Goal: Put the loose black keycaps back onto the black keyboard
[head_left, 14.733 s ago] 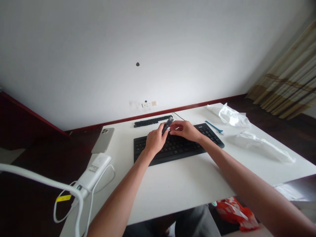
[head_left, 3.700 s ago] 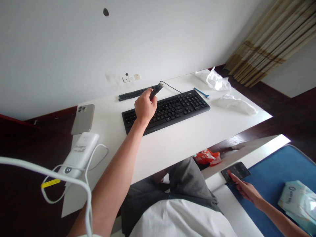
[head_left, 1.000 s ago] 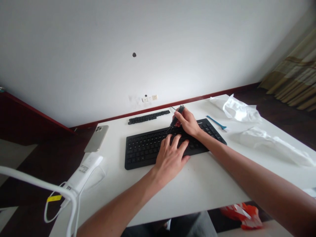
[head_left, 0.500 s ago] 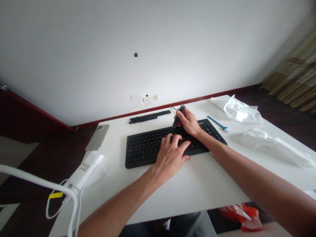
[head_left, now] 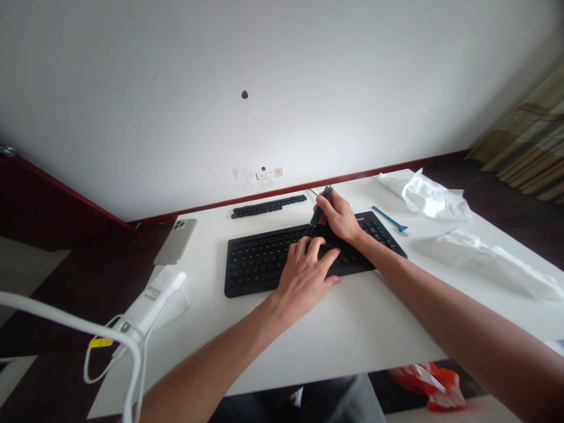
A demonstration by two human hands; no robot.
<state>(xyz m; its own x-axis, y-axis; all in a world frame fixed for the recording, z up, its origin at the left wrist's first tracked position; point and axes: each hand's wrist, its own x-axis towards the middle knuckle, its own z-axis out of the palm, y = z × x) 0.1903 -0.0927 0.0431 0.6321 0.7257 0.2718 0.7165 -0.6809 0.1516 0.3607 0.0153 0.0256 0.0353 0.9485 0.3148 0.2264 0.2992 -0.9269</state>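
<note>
A black keyboard (head_left: 253,262) lies on the white table. My left hand (head_left: 305,264) rests on its middle keys, fingers spread and bent, with the fingertips close to the tip of a keycap puller. My right hand (head_left: 338,216) grips that keycap puller (head_left: 321,207), which has a black handle and thin wire prongs. The puller leans, its prongs pointing down at the upper middle keys; whether they hook a keycap is hidden by my fingers. Behind the keyboard, loose black keycaps (head_left: 264,208) stand in rows.
A blue brush (head_left: 390,219) lies right of the keyboard, near crumpled white plastic bags (head_left: 434,197). At the left edge are a phone (head_left: 175,242) and a white power strip (head_left: 152,299) with cables. A red bag (head_left: 434,385) lies below the table's front edge.
The view has shifted very slightly. Both hands keep nearly the same place on the keyboard, and the keycap puller stays in my right hand.
</note>
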